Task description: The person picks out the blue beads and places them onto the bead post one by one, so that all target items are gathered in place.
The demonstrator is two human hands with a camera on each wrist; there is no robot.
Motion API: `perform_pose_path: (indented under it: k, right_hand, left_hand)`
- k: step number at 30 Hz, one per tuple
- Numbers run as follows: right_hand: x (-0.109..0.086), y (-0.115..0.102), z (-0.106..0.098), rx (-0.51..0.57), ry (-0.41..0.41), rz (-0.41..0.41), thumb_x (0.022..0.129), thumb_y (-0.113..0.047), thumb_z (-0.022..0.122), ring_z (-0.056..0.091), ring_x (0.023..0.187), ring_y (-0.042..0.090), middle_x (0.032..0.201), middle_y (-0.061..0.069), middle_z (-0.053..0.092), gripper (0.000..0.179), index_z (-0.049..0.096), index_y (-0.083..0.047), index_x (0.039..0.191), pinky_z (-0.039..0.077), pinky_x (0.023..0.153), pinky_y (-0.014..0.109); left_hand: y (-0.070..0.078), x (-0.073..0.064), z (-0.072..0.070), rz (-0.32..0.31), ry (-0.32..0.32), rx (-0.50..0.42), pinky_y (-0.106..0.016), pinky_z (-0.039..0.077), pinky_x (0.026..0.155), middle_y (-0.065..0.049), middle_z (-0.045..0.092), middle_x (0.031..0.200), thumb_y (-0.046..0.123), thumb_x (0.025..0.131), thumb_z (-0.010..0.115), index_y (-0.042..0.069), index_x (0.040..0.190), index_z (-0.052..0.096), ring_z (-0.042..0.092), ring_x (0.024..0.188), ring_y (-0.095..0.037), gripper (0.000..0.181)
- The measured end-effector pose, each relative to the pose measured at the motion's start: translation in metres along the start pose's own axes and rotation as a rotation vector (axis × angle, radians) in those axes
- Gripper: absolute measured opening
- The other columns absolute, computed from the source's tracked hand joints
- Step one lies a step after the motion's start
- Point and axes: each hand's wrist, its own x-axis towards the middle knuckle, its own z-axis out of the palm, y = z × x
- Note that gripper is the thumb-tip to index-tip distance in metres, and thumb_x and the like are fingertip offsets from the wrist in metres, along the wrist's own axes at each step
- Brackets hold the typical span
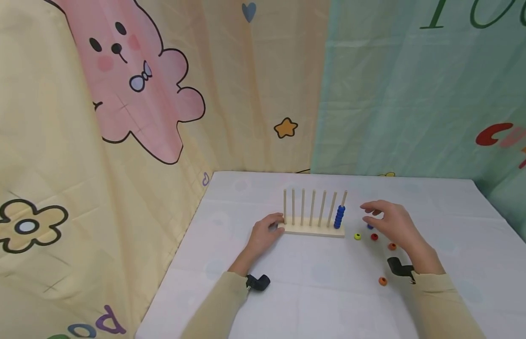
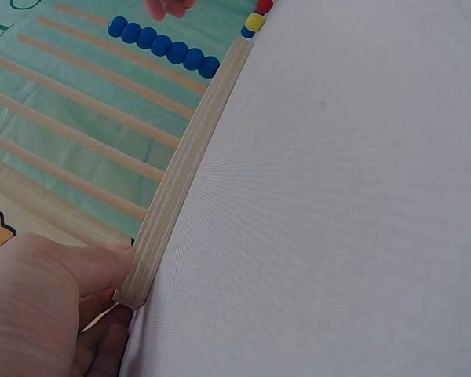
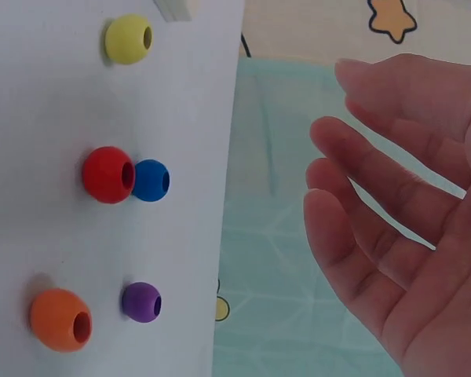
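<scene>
A wooden bead rack with a row of upright pegs stands on the white table. Several blue beads are stacked on its rightmost peg; the other pegs are bare. My left hand grips the left end of the base, thumb along one side and fingers at the other. To the right of the rack my right hand is raised above loose beads, its fingers relaxed and apart with nothing between them. Under and near it lie a yellow bead, a red bead, a blue bead and a purple bead.
One orange bead lies below the right wrist, and another orange bead is closer to the front. The white-covered table ends at a printed cream curtain and a green curtain behind.
</scene>
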Motion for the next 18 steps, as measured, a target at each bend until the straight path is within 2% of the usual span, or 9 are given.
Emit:
perform_pose_path:
  k: [10, 18]
  right_hand:
    - [0.003, 0.020, 0.005, -0.027, -0.060, 0.042, 0.089, -0.009, 0.076, 0.057, 0.105, 0.036, 0.120, 0.018, 0.067, 0.034, 0.070, -0.004, 0.123, 0.053, 0.086, 0.056]
    - [0.007, 0.038, 0.014, -0.052, -0.141, 0.089, 0.090, -0.011, 0.074, 0.059, 0.099, 0.034, 0.110, 0.015, 0.068, 0.032, 0.071, -0.006, 0.121, 0.054, 0.080, 0.052]
  left_hand:
    - [-0.002, 0.001, -0.001, 0.015, 0.003, 0.005, -0.037, 0.042, 0.110, 0.000, 0.062, 0.138, 0.013, 0.093, 0.073, 0.012, 0.116, 0.073, 0.053, 0.132, -0.021, 0.023]
    - [-0.004, 0.001, 0.001, 0.025, 0.009, -0.009, -0.039, 0.044, 0.109, -0.001, 0.062, 0.137, 0.012, 0.093, 0.073, 0.012, 0.115, 0.073, 0.054, 0.132, -0.022, 0.022]
